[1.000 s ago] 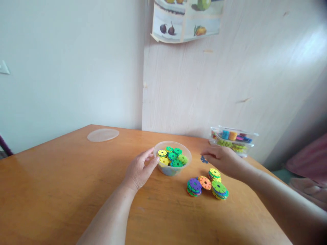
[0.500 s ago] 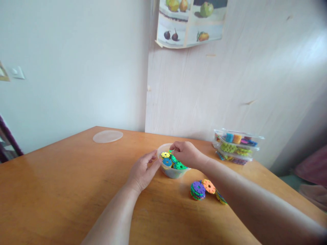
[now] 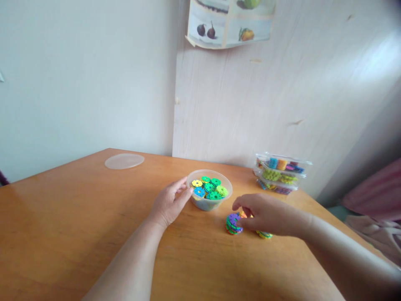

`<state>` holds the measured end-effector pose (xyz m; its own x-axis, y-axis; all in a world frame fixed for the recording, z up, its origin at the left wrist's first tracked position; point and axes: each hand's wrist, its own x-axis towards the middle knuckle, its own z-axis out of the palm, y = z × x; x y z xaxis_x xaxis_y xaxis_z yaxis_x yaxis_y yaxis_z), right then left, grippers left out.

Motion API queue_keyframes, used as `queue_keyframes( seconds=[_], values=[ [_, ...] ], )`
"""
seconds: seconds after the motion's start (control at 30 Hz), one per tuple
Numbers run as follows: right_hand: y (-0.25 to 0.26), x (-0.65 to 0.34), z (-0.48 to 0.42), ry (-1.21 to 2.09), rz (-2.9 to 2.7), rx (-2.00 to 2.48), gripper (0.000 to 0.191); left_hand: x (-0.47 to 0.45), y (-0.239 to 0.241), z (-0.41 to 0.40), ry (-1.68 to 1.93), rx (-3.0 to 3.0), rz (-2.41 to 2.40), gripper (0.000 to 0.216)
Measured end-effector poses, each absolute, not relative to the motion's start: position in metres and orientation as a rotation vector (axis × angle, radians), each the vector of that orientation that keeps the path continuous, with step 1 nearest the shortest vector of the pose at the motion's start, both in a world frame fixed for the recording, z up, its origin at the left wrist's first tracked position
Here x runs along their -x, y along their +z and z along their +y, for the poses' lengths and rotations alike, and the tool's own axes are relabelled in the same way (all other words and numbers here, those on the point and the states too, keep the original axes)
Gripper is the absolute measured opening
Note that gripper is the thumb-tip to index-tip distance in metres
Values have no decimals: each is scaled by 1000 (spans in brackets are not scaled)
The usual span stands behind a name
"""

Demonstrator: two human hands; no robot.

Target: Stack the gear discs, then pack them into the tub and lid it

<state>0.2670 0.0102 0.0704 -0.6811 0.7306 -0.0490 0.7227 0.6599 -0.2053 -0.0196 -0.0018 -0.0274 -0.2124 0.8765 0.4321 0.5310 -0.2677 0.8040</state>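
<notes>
A clear plastic bowl (image 3: 210,205) holds green, blue and yellow notched discs (image 3: 209,187). My left hand (image 3: 171,201) cups its left side, thumb and fingers against the wall near the rim. To the right of the bowl, my right hand (image 3: 263,212) hovers over loose discs, its thumb and fingers apart with nothing seen between them. By my right thumb is a small stack of discs, a purple one (image 3: 233,220) on top. Orange discs are partly hidden behind the fingers. More yellow and green discs (image 3: 265,235) show below the palm.
A round translucent lid (image 3: 124,161) lies at the back left of the wooden table (image 3: 78,217). Stacked clear boxes (image 3: 281,173) with colourful pieces stand at the back right. A fruit poster (image 3: 230,25) hangs on the wall behind.
My right hand has left the bowl and moved right, down over the loose discs, with its fingers parted. The left hand stays at the bowl. The view has shifted slightly.
</notes>
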Motion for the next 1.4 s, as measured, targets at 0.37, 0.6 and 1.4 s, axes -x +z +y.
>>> queue_keyframes(
  seconds=[0.37,0.6,1.4],
  values=[
    [50,-270,14,308,-2851,1307,28,22,-30,-1,1440,-1719,1671,57],
    [50,-269,17,324,-2875,1347,36,21,-28,-3,1457,-1742,1662,55],
    [66,-151,103,249,-2596,1181,41,18,-21,-8,1471,-1730,1674,51]
  ],
)
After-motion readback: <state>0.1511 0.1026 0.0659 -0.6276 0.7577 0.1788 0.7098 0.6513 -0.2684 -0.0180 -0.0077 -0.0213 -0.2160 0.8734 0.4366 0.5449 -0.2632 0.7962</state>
